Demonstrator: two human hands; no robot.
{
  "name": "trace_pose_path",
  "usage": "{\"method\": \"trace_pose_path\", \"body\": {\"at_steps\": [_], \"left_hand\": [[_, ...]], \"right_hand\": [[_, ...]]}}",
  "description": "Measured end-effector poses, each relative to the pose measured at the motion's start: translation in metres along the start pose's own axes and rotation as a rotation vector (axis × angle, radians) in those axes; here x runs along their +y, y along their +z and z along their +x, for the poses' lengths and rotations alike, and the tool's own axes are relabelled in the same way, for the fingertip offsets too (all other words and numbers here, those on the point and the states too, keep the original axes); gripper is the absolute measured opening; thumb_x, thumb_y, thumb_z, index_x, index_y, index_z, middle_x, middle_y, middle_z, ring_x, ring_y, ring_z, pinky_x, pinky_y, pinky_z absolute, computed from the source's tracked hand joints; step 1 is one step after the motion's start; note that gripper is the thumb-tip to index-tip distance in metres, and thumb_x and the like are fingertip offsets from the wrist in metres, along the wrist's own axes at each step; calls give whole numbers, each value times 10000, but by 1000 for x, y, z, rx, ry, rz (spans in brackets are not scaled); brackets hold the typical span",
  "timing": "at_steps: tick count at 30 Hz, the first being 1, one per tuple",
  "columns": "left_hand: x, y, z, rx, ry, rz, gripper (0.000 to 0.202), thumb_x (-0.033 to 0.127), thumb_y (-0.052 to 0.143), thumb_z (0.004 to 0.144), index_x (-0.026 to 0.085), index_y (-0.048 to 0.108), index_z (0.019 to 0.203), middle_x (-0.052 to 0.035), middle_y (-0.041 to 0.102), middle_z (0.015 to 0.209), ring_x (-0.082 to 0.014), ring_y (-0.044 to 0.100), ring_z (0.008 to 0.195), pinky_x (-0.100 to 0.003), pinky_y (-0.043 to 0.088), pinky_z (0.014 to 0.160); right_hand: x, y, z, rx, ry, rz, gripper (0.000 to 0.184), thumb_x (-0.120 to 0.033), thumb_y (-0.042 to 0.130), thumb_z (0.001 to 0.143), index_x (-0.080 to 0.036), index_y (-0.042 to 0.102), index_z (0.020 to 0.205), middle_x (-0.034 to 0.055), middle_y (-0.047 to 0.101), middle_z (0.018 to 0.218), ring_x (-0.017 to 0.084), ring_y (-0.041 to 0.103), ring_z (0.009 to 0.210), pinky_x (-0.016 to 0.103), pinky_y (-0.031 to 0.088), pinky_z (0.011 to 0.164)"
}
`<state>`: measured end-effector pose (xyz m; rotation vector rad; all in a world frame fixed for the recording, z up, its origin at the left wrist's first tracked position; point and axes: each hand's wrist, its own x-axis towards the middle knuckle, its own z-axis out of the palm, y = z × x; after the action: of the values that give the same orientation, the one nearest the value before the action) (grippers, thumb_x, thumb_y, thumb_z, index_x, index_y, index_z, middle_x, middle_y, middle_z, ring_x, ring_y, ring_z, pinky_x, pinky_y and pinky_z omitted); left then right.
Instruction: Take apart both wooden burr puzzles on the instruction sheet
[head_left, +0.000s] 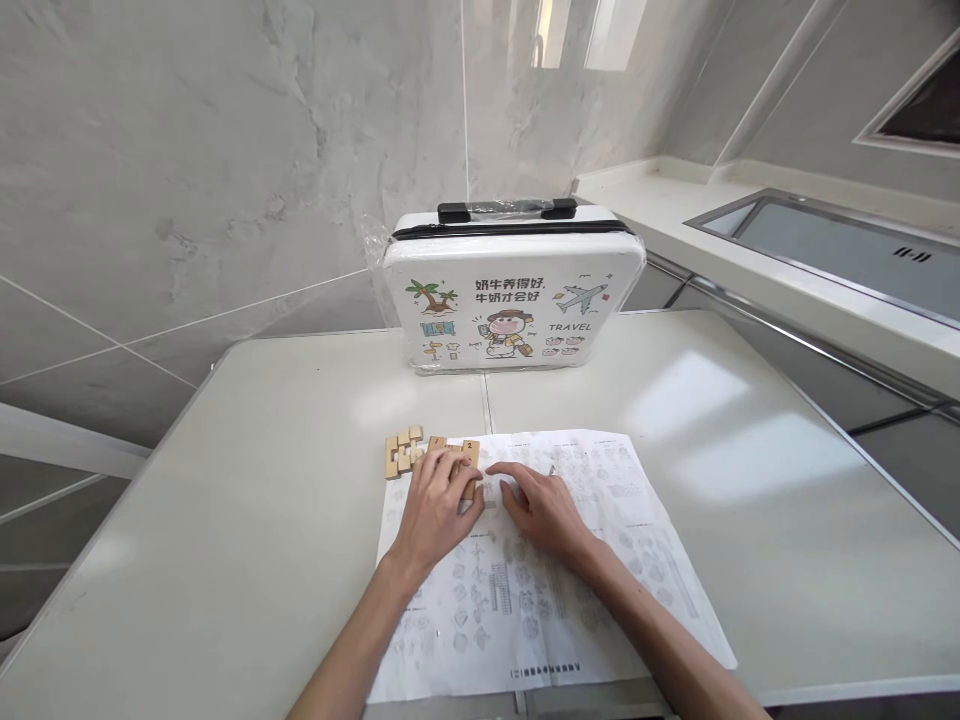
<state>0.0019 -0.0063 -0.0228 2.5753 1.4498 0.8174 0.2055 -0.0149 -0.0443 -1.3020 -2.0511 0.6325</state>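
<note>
My left hand (435,495) bends over several flat wooden puzzle pieces at the top left of a printed sheet (630,540). Its thumb and fingers close at the edge of a wooden puzzle piece marked 2 (471,450), covering much of it. A piece marked 1 (436,442) shows just above the knuckles. Left of the fingers lies a group of notched wooden pieces (402,452). My right hand (541,505) rests on the sheet just right of the pieces, index finger stretched toward them, thumb apart. Nothing shows between its fingers.
A white cartoon-printed suitcase (517,300) in clear plastic stands at the far side of the pale table (225,520). The table has a centre seam. Beyond the right edge is a counter (637,195) with a metal sink (840,245). A grey wall (225,180) rises behind.
</note>
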Motion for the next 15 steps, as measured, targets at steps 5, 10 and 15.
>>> {"method": "trace_pose_path", "body": {"at_steps": [5,10,15], "left_hand": [[0,-2,1,63,-4,-17,72,177,636,944,223,676,982,-74,687,1040,-274,613,1068,-443,501,925],[6,2,-6,-11,96,-194,82,159,594,969,221,633,931,31,618,709,-135,569,621,-279,451,613],[20,12,-16,-147,179,-386,95,189,617,947,209,617,854,83,558,563,-86,504,463,-240,393,506]], "right_hand": [[2,1,-1,6,24,34,286,-206,456,1031,-247,657,1229,-21,705,775,123,481,487,265,315,543],[2,0,0,19,51,85,257,-214,458,1024,-233,679,1155,-9,687,793,119,464,498,261,331,543],[4,0,1,49,79,144,226,-180,475,980,-226,685,1048,-20,649,744,121,474,516,252,343,542]]}}
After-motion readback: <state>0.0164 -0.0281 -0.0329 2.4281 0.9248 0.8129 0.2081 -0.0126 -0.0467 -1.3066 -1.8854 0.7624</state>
